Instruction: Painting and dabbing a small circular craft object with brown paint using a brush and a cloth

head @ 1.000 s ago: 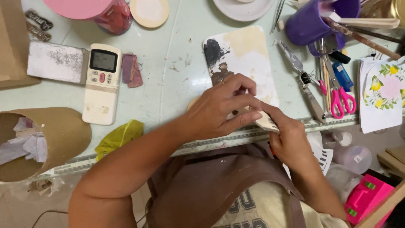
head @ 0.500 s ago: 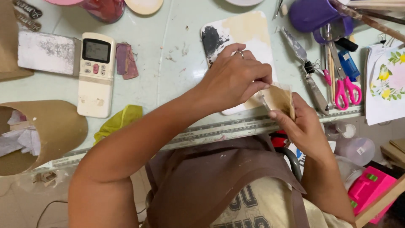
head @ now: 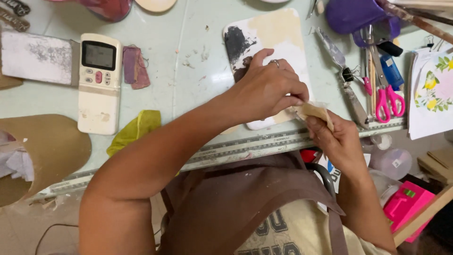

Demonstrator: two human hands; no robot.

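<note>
My left hand (head: 269,92), a ring on one finger, pinches the top edge of a small tan piece of paper or sponge (head: 315,112). My right hand (head: 337,141) grips the same piece from below, near the table's front edge. Both hands meet over the lower right corner of a paint-stained rectangular board (head: 273,35), which lies flat on the pale green table (head: 188,80).
A white remote control (head: 98,82) lies at left, beside a purple rag (head: 136,67) and a yellow cloth (head: 134,131). A palette knife (head: 342,78), pink scissors (head: 388,101) and a floral paper (head: 434,89) are at right. A ruler (head: 236,148) runs along the table edge.
The tan piece has come up off the board's corner into both hands, which have shifted slightly right and toward the table edge. The view has tilted down a little.
</note>
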